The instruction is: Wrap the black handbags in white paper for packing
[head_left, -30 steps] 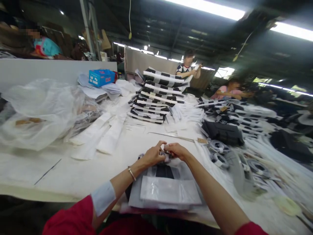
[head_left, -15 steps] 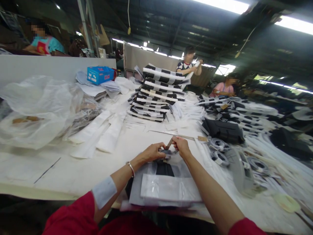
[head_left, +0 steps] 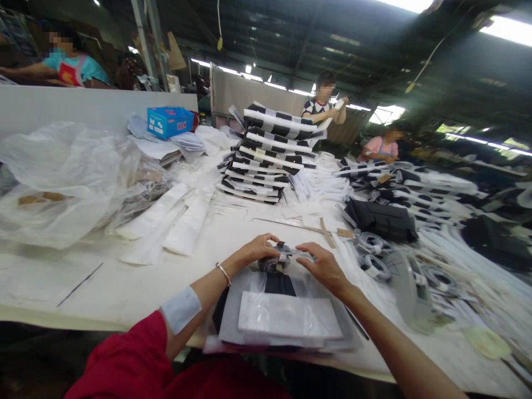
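My left hand [head_left: 261, 247] closes round the left side of a small grey coil of strap [head_left: 274, 261], with a bit of brown showing at its top. To the right of the coil, a pale loose end [head_left: 299, 253] runs between the thumb and fingers of my right hand [head_left: 322, 264]. The coil is above a flat stack of grey and black pieces in clear plastic. A white packet [head_left: 286, 316] lies on the stack's near side. Just beyond my right hand, a brown strip [head_left: 327, 233] lies on the table.
Similar grey coils [head_left: 374, 266] and a grey tape dispenser [head_left: 409, 288] stand at the right. Behind are a tall black-and-white stack [head_left: 266, 160] and a black folded bag [head_left: 380, 220]. Clear plastic bags [head_left: 66, 183] and a blue box [head_left: 170, 122] are at the left. Co-workers are farther back.
The brown strip that my right hand held now lies on the table beyond it. My right hand has moved down and right to the coil's pale end. The left hand keeps the coil.
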`<state>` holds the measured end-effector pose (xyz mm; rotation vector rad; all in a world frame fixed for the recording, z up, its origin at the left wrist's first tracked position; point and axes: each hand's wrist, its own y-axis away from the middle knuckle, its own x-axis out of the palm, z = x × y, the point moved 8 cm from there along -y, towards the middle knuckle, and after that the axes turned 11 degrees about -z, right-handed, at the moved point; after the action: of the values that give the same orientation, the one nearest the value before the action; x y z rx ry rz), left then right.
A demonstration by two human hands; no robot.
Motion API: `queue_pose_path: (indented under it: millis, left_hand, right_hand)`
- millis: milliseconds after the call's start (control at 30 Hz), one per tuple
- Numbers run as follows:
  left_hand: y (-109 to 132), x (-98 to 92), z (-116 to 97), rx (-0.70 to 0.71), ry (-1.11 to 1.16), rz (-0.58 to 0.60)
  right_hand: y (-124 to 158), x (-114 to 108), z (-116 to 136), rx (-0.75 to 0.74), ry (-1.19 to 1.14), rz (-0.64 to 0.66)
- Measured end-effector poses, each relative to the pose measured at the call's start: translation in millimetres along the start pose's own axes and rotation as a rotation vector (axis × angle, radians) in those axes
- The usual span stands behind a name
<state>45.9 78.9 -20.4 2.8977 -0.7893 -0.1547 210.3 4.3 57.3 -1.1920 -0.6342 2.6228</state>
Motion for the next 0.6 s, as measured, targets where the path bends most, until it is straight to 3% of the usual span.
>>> queue_pose_path:
  millis: [100,233,600]
  left_hand:
    - [3,0.7,-3,-0.013,0.033,0.034]
    - [5,0.9,-6,-0.031,0.051,0.066]
    - [-6,-1.8,-6,-0.058,0.059,0.071]
  right_hand:
    - [8,23,29,-0.206,0.103,0.09]
    - [7,36,37,-0.276,0.214,0.076]
    - [22,37,63,-0.603,0.303,0.06]
